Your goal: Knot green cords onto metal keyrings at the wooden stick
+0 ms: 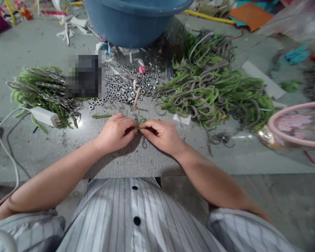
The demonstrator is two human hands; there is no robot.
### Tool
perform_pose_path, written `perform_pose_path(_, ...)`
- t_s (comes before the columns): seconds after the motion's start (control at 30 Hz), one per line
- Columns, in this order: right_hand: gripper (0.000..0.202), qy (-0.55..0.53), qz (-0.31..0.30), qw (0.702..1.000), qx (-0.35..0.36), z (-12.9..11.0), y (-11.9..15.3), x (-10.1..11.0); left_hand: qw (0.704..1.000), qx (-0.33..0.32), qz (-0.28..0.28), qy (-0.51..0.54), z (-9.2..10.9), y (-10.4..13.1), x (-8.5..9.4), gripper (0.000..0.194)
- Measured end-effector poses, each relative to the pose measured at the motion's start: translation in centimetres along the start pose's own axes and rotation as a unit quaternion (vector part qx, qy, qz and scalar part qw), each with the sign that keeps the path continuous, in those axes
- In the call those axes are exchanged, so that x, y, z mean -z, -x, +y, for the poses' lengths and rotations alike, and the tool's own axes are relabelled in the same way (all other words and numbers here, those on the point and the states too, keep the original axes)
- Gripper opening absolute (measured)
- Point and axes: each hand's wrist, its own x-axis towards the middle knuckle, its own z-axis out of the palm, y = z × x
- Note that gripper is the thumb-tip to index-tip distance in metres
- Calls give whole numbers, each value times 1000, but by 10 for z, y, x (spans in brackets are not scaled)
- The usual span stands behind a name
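Note:
Near the front of the table, my left hand [118, 130] and my right hand [161, 134] meet, both closed in a pinch on one green cord [142, 120]. The cord bends in a small loop between the fingertips. Below them a grey cord loop [144, 142] lies on the table. Just beyond my fingers are a small metal ring [134, 112] and a thin wooden stick [137, 98]. Many metal nuts [123, 89] are scattered behind. A green cord end [102, 116] sticks out left of my left hand.
A large heap of green and grey cords [212, 87] lies to the right, with a pink-rimmed clear container [299, 124] beside it. On the left are a cord bundle with chains [39, 85] and a white charger [45, 116]. A blue basin [136, 24] stands at the back.

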Motion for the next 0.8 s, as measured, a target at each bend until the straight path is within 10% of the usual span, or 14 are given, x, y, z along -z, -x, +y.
perform_pose_path(0.8,18,69,7,995,73,6,3,-3,1000,16,-7,-3,3,0,1,11)
